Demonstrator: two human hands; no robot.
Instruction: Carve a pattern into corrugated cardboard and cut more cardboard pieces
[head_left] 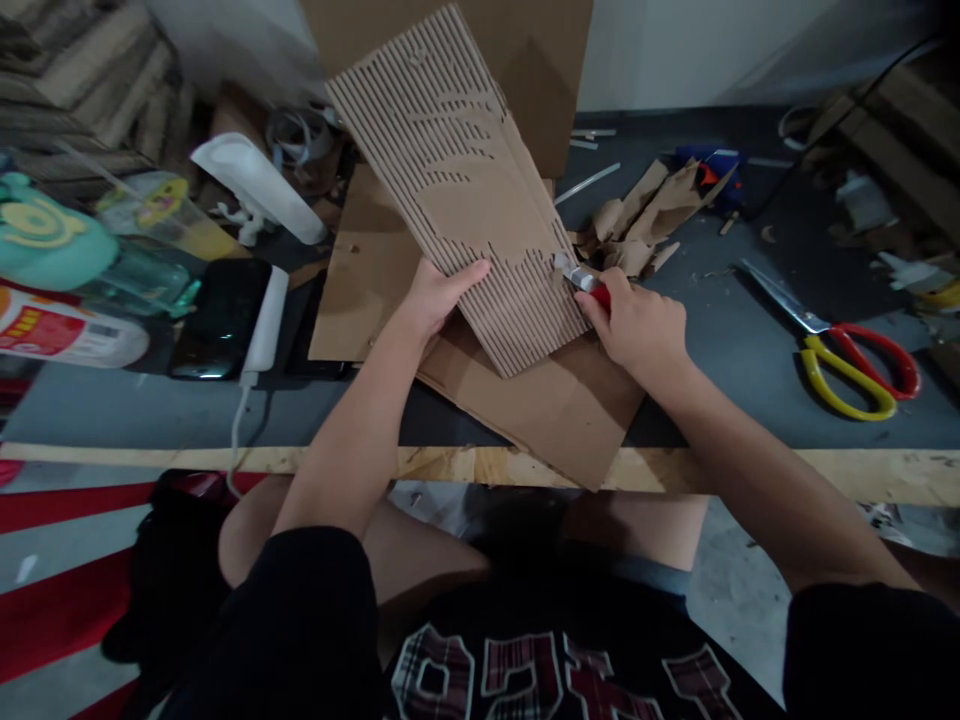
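Observation:
A piece of corrugated cardboard (491, 205) is tilted up in front of me, its ridges bare except for a smooth patch of paper in the middle. My left hand (442, 295) grips its left edge, thumb on the ridged face and fingers hidden behind. Closed around a red-handled utility knife (579, 278), my right hand (641, 325) is at the board's lower right edge. The silver head of the knife meets that edge; the blade itself is hard to make out. Flat cardboard sheets (547, 395) lie beneath, overhanging the table front.
Torn cardboard scraps (637, 220) lie behind my right hand, near a blue glue gun (709, 170). Scissors (847, 350) with red and yellow handles rest at the right. Leftward are a black phone (219, 320), a white corded device (265, 325), a bottle (71, 328) and a drink cup (176, 220).

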